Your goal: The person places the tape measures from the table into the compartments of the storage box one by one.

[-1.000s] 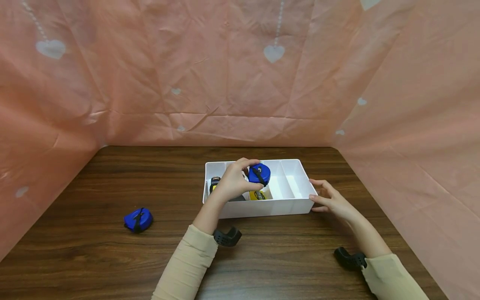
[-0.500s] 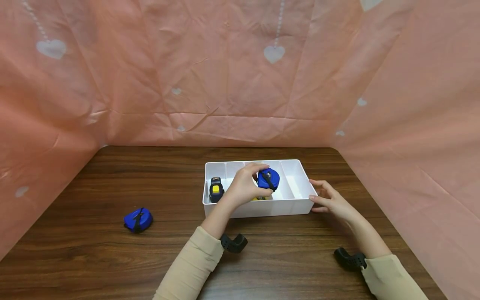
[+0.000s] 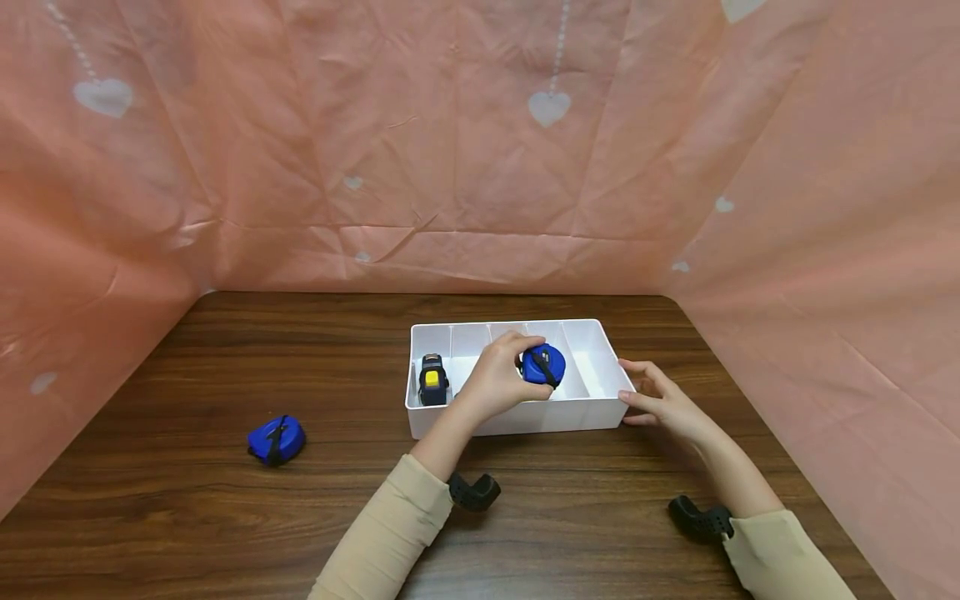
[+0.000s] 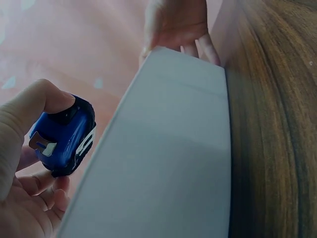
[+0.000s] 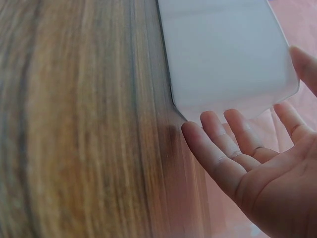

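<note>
My left hand [image 3: 498, 377] pinches a blue tape measure [image 3: 545, 364] with a black strap between thumb and fingers. It is held at the opening of a white divided box [image 3: 517, 422], above the compartments right of the middle. In the left wrist view, the metal hook of the blue tape measure [image 4: 62, 136] shows beside the box wall. My right hand [image 3: 666, 406] touches the box's right end with fairly straight fingertips, the thumb near the front corner. A black and yellow tape measure [image 3: 432, 381] stands in the leftmost compartment. The left hand hides the middle compartments.
Another blue tape measure [image 3: 276, 440] lies on the wooden table [image 3: 225, 525], left of the box. A pink cloth [image 3: 450, 167] with white hearts hangs behind and at both sides. Black wrist mounts [image 3: 474, 492] sit on both forearms.
My left hand has carried the blue tape measure rightward and slightly down across the box. The black and yellow tape measure at the left has come into full view. The right hand stays put.
</note>
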`<state>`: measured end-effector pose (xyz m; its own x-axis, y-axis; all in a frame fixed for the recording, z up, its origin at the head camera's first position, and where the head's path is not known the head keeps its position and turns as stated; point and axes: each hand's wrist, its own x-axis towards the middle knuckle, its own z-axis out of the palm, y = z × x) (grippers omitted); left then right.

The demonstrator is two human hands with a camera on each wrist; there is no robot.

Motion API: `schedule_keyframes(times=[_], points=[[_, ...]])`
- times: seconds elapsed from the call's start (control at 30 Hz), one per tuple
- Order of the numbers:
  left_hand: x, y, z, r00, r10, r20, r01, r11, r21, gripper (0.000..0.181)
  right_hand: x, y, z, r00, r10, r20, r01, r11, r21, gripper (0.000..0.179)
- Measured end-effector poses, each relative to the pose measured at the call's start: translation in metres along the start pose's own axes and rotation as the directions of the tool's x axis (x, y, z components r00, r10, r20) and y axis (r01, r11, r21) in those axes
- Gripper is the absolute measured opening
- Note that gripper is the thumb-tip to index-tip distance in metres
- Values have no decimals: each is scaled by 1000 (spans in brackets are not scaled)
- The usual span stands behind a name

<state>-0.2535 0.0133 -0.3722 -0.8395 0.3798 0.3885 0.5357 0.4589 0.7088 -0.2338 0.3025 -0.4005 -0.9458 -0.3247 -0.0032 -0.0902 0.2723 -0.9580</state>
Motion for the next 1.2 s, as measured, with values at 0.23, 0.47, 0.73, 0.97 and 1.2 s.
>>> schedule_keyframes(times=[0.23, 0.47, 0.73, 0.97, 1.2], points=[[1, -1, 5, 1000, 25, 6, -25, 999, 35, 67, 0, 0, 0, 1000, 0, -6, 0, 1000, 2, 60], [5, -2, 10, 999, 26, 36, -29, 995, 96, 67, 0, 1, -1, 1000, -8, -9, 8, 1000, -3, 60], [7, -3, 14, 999, 12, 47, -19, 990, 140, 69, 0, 1, 0, 1000, -2, -8, 2, 1000, 1, 60], [8, -1, 17, 997, 15, 77, -27, 987, 161, 67, 0, 1, -1, 1000, 0, -5, 0, 1000, 3, 60], [6, -1, 16, 992, 58, 112, -78, 980, 183, 63, 0, 1, -1, 1000, -1, -2, 1, 1000, -7, 60]])
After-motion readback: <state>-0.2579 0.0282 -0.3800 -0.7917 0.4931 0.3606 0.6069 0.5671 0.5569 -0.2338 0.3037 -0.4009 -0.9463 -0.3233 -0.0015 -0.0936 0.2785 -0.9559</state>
